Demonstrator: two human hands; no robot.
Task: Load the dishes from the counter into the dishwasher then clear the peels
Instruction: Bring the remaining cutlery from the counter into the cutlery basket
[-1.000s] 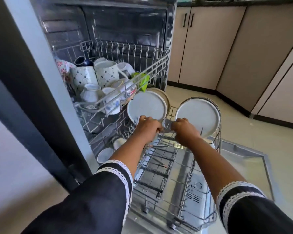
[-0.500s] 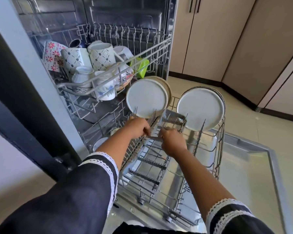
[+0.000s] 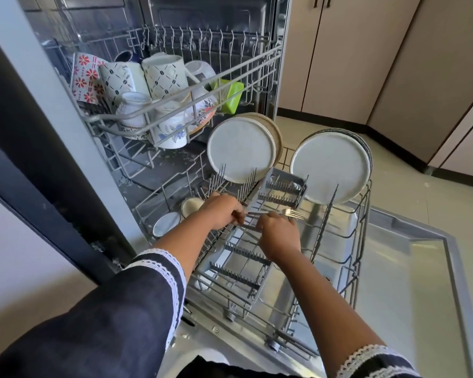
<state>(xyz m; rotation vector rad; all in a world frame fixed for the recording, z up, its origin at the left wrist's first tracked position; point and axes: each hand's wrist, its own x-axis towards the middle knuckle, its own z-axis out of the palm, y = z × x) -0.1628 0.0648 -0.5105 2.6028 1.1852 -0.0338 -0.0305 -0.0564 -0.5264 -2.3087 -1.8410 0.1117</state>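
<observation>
The dishwasher stands open with its lower rack (image 3: 362,241) pulled out over the door. My left hand (image 3: 224,214) grips a bundle of cutlery handles above the grey cutlery basket (image 3: 281,190). My right hand (image 3: 280,234) holds a fork (image 3: 291,213) whose tines point right, just in front of the basket. Several forks (image 3: 219,177) stand tines-up in the basket's left side. Two grey plates (image 3: 242,148) (image 3: 331,165) stand on edge behind it.
The upper rack (image 3: 175,105) holds patterned mugs (image 3: 164,76), cups and a green container (image 3: 231,98). Two small bowls (image 3: 166,222) sit at the lower rack's left end. The open door (image 3: 410,282) juts out over the floor, beige cabinets (image 3: 366,50) behind.
Both hands have drawn back from the cutlery basket toward me. The fork in my right hand now lies level with its tines pointing right. The view has tilted down and closer.
</observation>
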